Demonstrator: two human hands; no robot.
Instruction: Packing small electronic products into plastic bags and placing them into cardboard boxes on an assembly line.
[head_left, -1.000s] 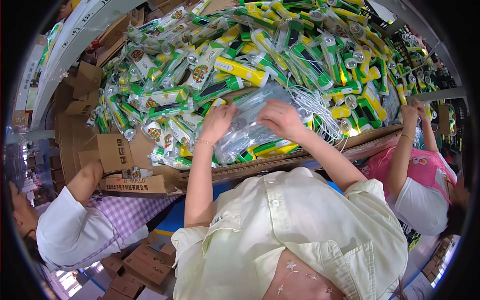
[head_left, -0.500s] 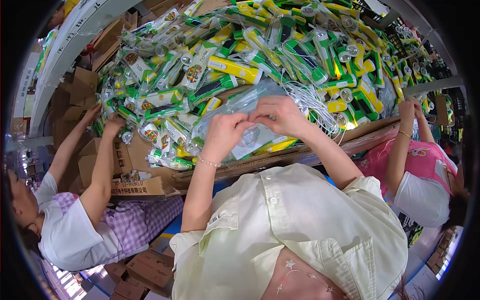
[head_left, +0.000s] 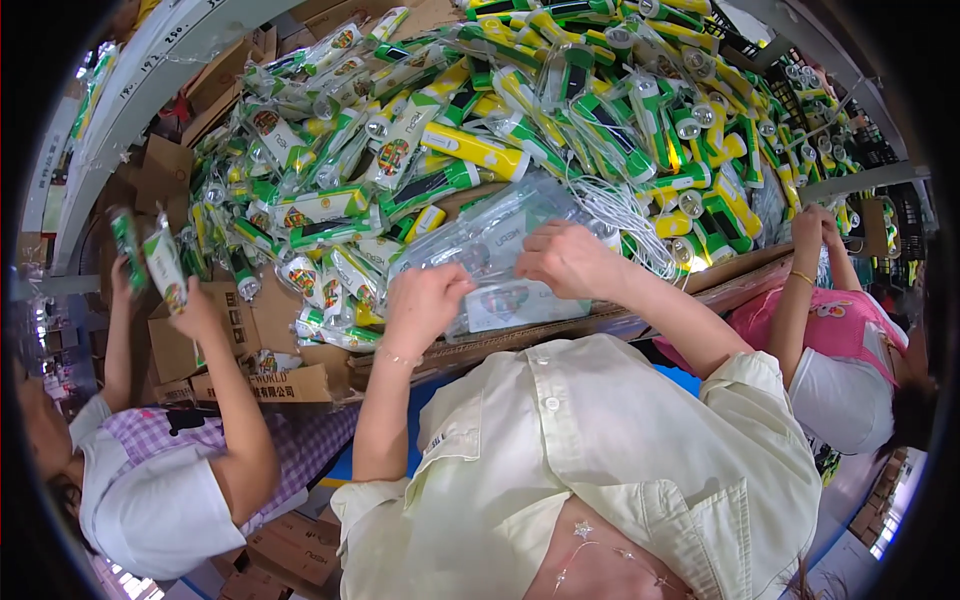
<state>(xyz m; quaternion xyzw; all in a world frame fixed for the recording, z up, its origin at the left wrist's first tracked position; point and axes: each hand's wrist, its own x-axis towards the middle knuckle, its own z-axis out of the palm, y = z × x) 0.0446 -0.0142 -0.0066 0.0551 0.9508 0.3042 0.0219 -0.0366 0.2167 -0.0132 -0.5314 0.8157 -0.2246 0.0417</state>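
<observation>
My left hand [head_left: 428, 308] is closed, its thumb and fingers pinching at the near side of the pile. To its right my right hand [head_left: 572, 262] is also closed, fingers curled in. Both seem to grip a clear printed plastic bag [head_left: 510, 306], which lies flat beneath and between them; the exact grip is partly hidden. More clear bags [head_left: 500, 222] are stacked just behind. A bundle of white cables [head_left: 640, 232] lies beyond my right hand. Around these are heaped green and yellow flashlights [head_left: 476, 148], many in clear packaging.
A cardboard edge [head_left: 700, 294] runs along the front of the pile. At left, a co-worker's hands [head_left: 195, 315] lift two packaged flashlights [head_left: 163, 262] over an open carton [head_left: 262, 385]. Another co-worker's hands [head_left: 818, 228] are at the right. A grey metal frame [head_left: 130, 110] rises at left.
My hands have moved apart, the left one leftward and down, the right one slightly rightward and down. The co-worker at left has raised two packaged flashlights from the pile.
</observation>
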